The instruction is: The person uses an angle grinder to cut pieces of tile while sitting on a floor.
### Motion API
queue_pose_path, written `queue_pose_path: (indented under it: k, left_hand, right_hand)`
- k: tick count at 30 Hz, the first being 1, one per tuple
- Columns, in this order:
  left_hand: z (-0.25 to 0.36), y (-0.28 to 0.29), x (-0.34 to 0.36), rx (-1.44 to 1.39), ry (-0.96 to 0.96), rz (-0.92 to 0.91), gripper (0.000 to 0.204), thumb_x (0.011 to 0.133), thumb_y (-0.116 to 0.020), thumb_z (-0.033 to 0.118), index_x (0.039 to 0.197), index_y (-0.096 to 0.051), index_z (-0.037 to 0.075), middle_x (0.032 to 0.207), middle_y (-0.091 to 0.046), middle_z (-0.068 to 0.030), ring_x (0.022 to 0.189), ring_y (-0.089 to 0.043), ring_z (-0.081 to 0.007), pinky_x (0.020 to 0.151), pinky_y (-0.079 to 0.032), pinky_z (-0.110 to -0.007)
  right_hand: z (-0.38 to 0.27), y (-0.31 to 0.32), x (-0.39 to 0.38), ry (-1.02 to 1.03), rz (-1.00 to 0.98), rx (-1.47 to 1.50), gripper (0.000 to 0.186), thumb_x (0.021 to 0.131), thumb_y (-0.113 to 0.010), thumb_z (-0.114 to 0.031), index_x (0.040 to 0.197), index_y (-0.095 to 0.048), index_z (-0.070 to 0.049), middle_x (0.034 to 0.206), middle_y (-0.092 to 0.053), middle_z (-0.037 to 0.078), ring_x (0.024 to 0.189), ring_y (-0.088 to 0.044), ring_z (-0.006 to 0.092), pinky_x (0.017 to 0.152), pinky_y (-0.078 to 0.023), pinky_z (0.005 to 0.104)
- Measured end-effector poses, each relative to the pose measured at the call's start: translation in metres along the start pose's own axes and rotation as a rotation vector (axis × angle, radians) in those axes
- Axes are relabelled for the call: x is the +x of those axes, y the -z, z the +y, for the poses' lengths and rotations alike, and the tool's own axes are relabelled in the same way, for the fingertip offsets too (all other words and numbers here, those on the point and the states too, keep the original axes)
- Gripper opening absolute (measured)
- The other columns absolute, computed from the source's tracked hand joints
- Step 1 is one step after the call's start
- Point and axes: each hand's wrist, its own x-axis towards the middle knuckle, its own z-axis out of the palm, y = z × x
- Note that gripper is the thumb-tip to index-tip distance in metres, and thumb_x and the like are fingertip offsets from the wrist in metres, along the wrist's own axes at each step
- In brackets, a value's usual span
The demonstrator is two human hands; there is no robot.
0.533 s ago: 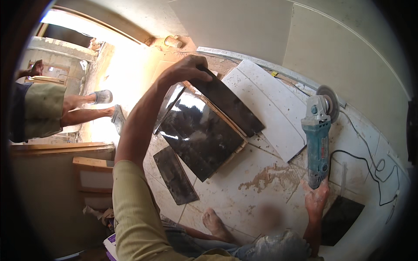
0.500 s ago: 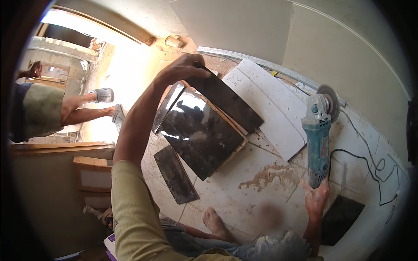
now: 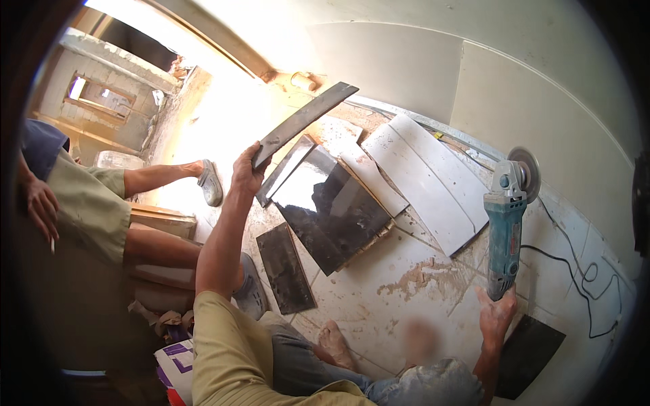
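My left hand is closed on one end of a long, narrow tile strip, held up and tilted with its far end toward the wall. Below it lies a large glossy black tile, resting on other pieces. In my right hand is the rear end of a teal angle grinder, which points away from me. Its cutting disc stands at the far end; whether it spins I cannot tell. A small dark tile piece lies left of the large tile.
White tile pieces lie beyond the black tile. The grinder's black cord loops over the floor at right. Another dark tile lies beside my right forearm. A person in shorts is close at my left; a printed box stands near my left elbow.
My left hand has lifted the tile strip off the pile and turned it, bringing it toward me. The other person has stepped in closer. The grinder stays in my right hand.
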Motion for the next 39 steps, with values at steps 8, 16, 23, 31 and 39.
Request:
queue_pose_path:
  k: [8,16,23,31,39]
  left_hand:
    - [-0.039,0.018,-0.045,-0.268,0.079,0.088,0.022,0.093,-0.062,0.007,0.110,-0.056,-0.006,0.113,-0.063,-0.0202,0.102,-0.066,-0.0286,0.086,-0.061,-0.034]
    - [-0.073,-0.009,-0.077,-0.606,0.139,0.035,0.030,0.086,-0.061,-0.006,0.112,-0.047,-0.012,0.113,-0.058,-0.0213,0.102,-0.064,-0.0316,0.093,-0.059,-0.038]
    - [-0.084,-0.021,-0.088,-0.658,0.107,0.139,0.036,0.084,-0.056,-0.014,0.116,-0.041,-0.015,0.114,-0.055,-0.0245,0.106,-0.062,-0.0352,0.098,-0.057,-0.040]
    - [-0.094,-0.007,-0.080,-0.703,0.064,0.236,0.033,0.084,-0.055,-0.014,0.114,-0.042,-0.015,0.118,-0.054,-0.0267,0.107,-0.062,-0.0359,0.097,-0.057,-0.041]
    - [-0.088,0.025,-0.079,-0.941,0.070,0.150,0.048,0.086,-0.054,-0.014,0.127,-0.031,-0.021,0.129,-0.044,-0.0343,0.117,-0.056,-0.0460,0.104,-0.053,-0.043]
  right_hand:
    - [-0.004,0.001,0.000,-0.065,-0.071,-0.007,0.049,0.069,-0.081,-0.011,0.109,-0.058,0.006,0.097,-0.065,0.029,0.092,-0.062,0.0474,0.082,-0.047,0.0473]
    - [0.009,-0.002,0.000,0.000,-0.124,0.058,0.054,0.070,-0.080,-0.006,0.116,-0.056,0.007,0.106,-0.065,0.027,0.097,-0.064,0.0394,0.088,-0.047,0.0420]
    - [-0.001,-0.002,0.004,0.021,-0.153,0.048,0.061,0.070,-0.080,-0.005,0.123,-0.053,0.009,0.111,-0.063,0.028,0.101,-0.061,0.0396,0.092,-0.045,0.0414]
    - [-0.001,-0.009,0.013,0.087,-0.126,-0.042,0.055,0.076,-0.079,-0.014,0.117,-0.055,0.013,0.110,-0.063,0.029,0.100,-0.060,0.0412,0.093,-0.045,0.0422]
    - [-0.018,-0.018,0.016,0.024,-0.190,-0.042,0.047,0.075,-0.078,-0.012,0.110,-0.058,0.012,0.100,-0.064,0.027,0.090,-0.059,0.0408,0.087,-0.045,0.0434]
